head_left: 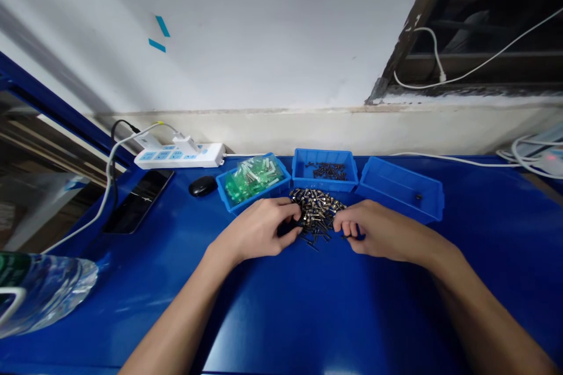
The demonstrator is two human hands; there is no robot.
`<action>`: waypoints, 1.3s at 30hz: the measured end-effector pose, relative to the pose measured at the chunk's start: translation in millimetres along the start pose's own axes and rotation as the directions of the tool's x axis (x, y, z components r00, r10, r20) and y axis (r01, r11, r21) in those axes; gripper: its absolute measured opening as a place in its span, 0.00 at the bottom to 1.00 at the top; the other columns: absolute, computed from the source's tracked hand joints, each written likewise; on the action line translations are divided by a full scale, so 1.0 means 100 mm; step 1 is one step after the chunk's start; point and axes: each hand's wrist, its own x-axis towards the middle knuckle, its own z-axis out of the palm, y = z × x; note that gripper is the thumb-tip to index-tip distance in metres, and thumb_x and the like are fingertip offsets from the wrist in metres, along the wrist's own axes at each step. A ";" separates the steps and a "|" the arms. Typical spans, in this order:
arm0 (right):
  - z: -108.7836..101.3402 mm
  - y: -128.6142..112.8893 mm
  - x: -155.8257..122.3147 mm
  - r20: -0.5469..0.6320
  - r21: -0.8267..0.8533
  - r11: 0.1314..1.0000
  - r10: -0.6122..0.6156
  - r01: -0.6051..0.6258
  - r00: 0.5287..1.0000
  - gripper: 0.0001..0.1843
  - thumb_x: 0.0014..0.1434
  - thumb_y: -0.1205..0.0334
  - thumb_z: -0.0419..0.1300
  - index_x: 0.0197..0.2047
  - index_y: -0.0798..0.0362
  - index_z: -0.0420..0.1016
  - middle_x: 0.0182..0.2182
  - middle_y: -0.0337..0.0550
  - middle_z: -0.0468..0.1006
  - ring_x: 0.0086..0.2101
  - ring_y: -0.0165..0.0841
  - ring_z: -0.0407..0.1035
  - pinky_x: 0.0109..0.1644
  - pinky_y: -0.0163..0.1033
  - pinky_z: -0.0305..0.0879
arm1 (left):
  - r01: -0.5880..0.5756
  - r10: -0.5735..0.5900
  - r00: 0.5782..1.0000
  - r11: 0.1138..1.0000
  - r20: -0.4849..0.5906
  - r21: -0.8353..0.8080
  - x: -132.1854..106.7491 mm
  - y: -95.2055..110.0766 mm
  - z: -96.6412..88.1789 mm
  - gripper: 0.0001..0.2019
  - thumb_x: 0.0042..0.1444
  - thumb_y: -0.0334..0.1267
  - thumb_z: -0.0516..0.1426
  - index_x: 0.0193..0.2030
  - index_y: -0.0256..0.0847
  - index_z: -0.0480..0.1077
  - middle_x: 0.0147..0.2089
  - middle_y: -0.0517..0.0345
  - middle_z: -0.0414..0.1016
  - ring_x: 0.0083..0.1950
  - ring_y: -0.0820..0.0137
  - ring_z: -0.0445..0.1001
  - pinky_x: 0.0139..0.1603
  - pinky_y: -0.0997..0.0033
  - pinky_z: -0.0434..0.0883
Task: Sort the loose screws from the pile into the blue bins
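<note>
A pile of screws (317, 206) lies on the blue worktop (303, 304) between the two hands, just in front of the middle blue bin (325, 156). The heap has no single long axis: brassy heads and dark shafts point every way, while a few thin dark screws at the near edge lie flat, at least one slanting from far left to near right. The left hand (261, 227) is at the heap's left edge, thumb and forefinger curved towards each other; whether they pinch a screw, I cannot tell. The right hand (378, 227) is at the right edge, its fingers curled in, a small dark bit showing by the tips; whether it is gripped is unclear too. Raking too hard could scatter loose screws over the smooth surface, and with the lengths so tangled, a pinch could bring up two at once or the wrong kind. Beyond, the middle bin holds small dark screws (329, 171), the right bin (387, 181) one dark piece (419, 196), and the left bin (240, 206) green-tinted plastic bags (253, 179). Farther left are a black mouse (203, 186), a phone (138, 202) and a power strip (180, 155).
</note>
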 end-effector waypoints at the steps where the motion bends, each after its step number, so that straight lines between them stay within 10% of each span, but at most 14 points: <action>1: 0.00 0.02 0.01 -0.019 0.055 0.998 -0.020 0.021 1.000 0.18 0.46 0.83 0.57 0.33 0.52 0.79 0.25 0.33 0.78 0.26 0.28 0.70 0.32 0.33 0.63 | -0.003 0.003 1.000 1.000 -0.006 0.006 0.00 0.00 0.00 0.04 0.63 0.32 0.57 0.37 0.37 0.72 0.34 0.56 0.71 0.29 0.72 0.66 0.30 0.70 0.62; 9: 0.03 0.17 0.10 -0.199 0.700 0.711 0.106 0.065 0.974 0.09 0.55 0.59 0.69 0.39 0.52 0.82 0.29 0.42 0.85 0.32 0.35 0.81 0.37 0.38 0.76 | -0.035 0.043 0.995 0.995 -0.090 0.088 0.01 -0.05 0.07 0.09 0.68 0.31 0.53 0.47 0.35 0.75 0.41 0.51 0.75 0.38 0.66 0.76 0.39 0.67 0.71; 17: 0.06 0.12 0.17 -0.230 0.785 0.619 0.243 0.032 0.942 0.14 0.48 0.55 0.76 0.33 0.54 0.82 0.23 0.42 0.83 0.24 0.34 0.79 0.31 0.38 0.77 | -0.052 0.068 0.992 0.989 -0.110 0.142 0.05 -0.04 0.14 0.11 0.70 0.31 0.51 0.46 0.35 0.76 0.42 0.49 0.76 0.41 0.65 0.76 0.41 0.67 0.72; 24: 0.22 0.17 0.31 -0.671 0.678 0.661 0.377 0.321 0.639 0.28 0.50 0.56 0.75 0.54 0.47 0.79 0.49 0.46 0.85 0.46 0.41 0.82 0.54 0.49 0.79 | 0.100 -0.097 0.991 0.995 0.096 -0.022 -0.02 0.03 -0.05 0.03 0.55 0.29 0.58 0.34 0.40 0.67 0.26 0.63 0.69 0.24 0.75 0.64 0.27 0.72 0.58; 32: 0.27 0.05 0.23 -0.531 0.222 0.958 -0.036 0.180 0.847 0.08 0.56 0.66 0.64 0.40 0.50 0.82 0.31 0.41 0.84 0.28 0.32 0.76 0.33 0.37 0.72 | 0.075 -0.058 0.991 0.986 0.118 -0.151 -0.01 -0.02 0.02 0.08 0.50 0.25 0.55 0.29 0.41 0.60 0.23 0.68 0.61 0.22 0.77 0.56 0.25 0.73 0.52; 39: 0.35 0.04 0.26 -0.431 0.022 0.979 -0.172 0.201 0.886 0.13 0.58 0.73 0.62 0.43 0.50 0.82 0.34 0.43 0.84 0.33 0.35 0.76 0.38 0.38 0.73 | 0.063 -0.054 0.997 0.981 0.049 -0.185 -0.01 0.00 0.03 0.06 0.54 0.25 0.54 0.31 0.40 0.65 0.24 0.66 0.65 0.23 0.76 0.60 0.26 0.73 0.57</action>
